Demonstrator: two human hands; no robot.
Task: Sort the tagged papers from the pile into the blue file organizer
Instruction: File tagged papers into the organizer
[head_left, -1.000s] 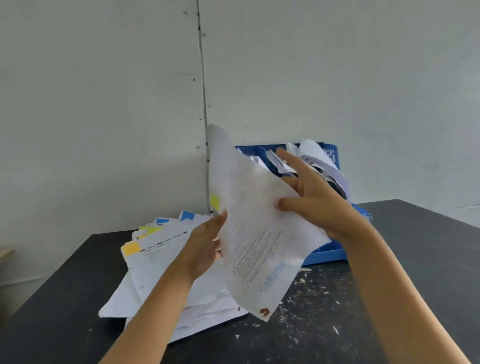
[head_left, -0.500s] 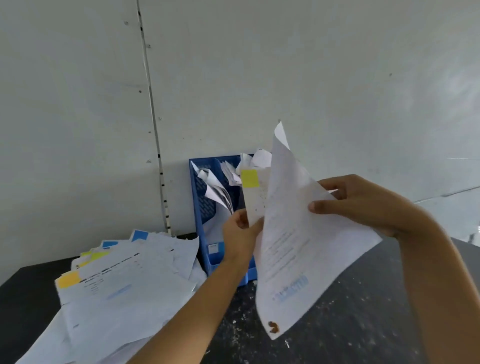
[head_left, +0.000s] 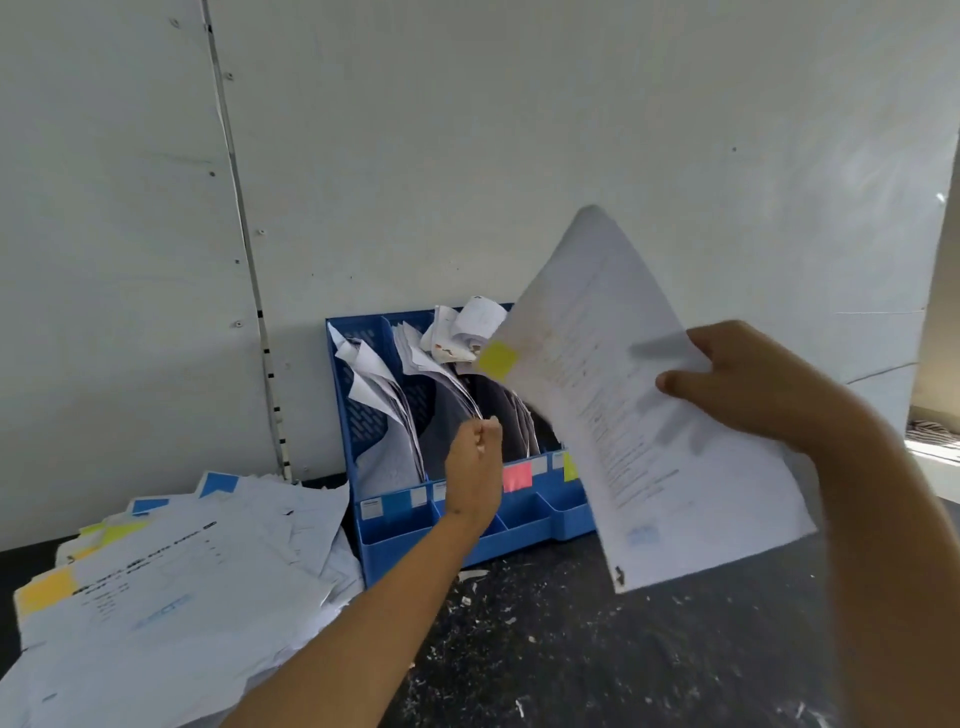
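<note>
The blue file organizer (head_left: 457, 525) holds curled papers (head_left: 415, 374) in its upright slots. In front of it, the left hand (head_left: 475, 467) pinches their edges, while the right hand (head_left: 748, 384) grips a yellow-tagged sheet (head_left: 623, 415) held up to its right; the pile (head_left: 171, 597) lies to its left

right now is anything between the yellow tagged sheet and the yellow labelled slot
Yes. The left hand is raised in front of the blue file organizer, pinching filed papers. The sheet, gripped by the right hand, itself hides most of that slot.
</note>
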